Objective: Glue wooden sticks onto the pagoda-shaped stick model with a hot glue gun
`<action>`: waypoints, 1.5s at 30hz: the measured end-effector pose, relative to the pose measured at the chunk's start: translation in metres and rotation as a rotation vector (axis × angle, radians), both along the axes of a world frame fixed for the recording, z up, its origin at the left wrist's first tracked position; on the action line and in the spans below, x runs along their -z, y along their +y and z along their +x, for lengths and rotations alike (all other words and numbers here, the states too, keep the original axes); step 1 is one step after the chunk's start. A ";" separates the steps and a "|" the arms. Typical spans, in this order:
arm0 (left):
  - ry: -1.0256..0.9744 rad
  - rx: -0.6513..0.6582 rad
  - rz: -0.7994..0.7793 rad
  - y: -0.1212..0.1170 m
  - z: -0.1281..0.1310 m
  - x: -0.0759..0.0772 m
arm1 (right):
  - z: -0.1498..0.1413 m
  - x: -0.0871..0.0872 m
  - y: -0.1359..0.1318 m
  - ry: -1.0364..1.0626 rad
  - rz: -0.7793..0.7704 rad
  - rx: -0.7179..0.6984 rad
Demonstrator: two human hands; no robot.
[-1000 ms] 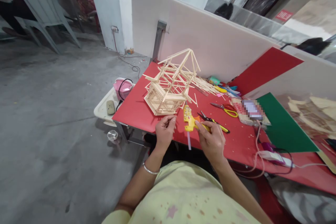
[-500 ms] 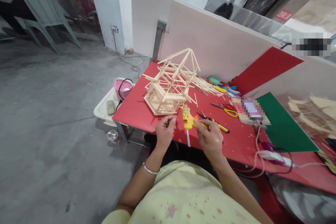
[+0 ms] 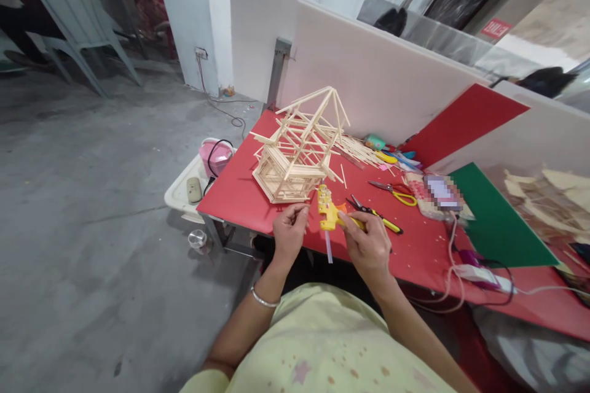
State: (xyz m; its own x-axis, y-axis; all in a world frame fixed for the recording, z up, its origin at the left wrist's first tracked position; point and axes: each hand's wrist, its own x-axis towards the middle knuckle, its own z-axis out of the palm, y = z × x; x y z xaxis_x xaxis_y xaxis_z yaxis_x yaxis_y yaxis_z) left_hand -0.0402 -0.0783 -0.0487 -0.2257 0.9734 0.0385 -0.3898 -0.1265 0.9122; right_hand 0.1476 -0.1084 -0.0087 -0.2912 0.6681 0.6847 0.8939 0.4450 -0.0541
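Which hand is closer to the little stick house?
The left. The left hand is just in front of the stick house, near its base. The right hand is farther off to the right, holding the yellow glue gun.

From my remote seat I read the framework (image 3: 306, 170) as bare, matt pale wood, and the glue gun (image 3: 329, 217) as smooth yellow plastic with a translucent, plastic-looking stick (image 3: 329, 248). The red tabletop (image 3: 235, 193) looks smooth with a faint sheen, and the scissors (image 3: 391, 188) on it pair metal blades with glossy, plastic-looking grips. I also see a shirt (image 3: 332, 331) of matt printed cloth, a shiny metallic bracelet (image 3: 264, 299) and a dull concrete floor (image 3: 115, 196).
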 end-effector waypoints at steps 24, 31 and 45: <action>-0.005 -0.007 0.003 0.000 -0.001 0.002 | 0.000 0.002 0.003 0.015 -0.005 -0.001; -0.015 0.004 0.003 0.002 0.001 0.005 | 0.001 -0.009 0.001 0.081 0.022 -0.039; -0.016 0.005 0.003 0.001 0.002 0.006 | 0.008 -0.009 -0.009 0.038 0.031 -0.003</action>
State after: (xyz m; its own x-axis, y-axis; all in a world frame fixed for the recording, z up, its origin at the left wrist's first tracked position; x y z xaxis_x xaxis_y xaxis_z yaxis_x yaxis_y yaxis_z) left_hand -0.0382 -0.0774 -0.0546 -0.2215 0.9744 0.0379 -0.4048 -0.1273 0.9055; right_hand 0.1560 -0.1176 0.0004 -0.2665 0.6453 0.7159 0.8900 0.4498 -0.0742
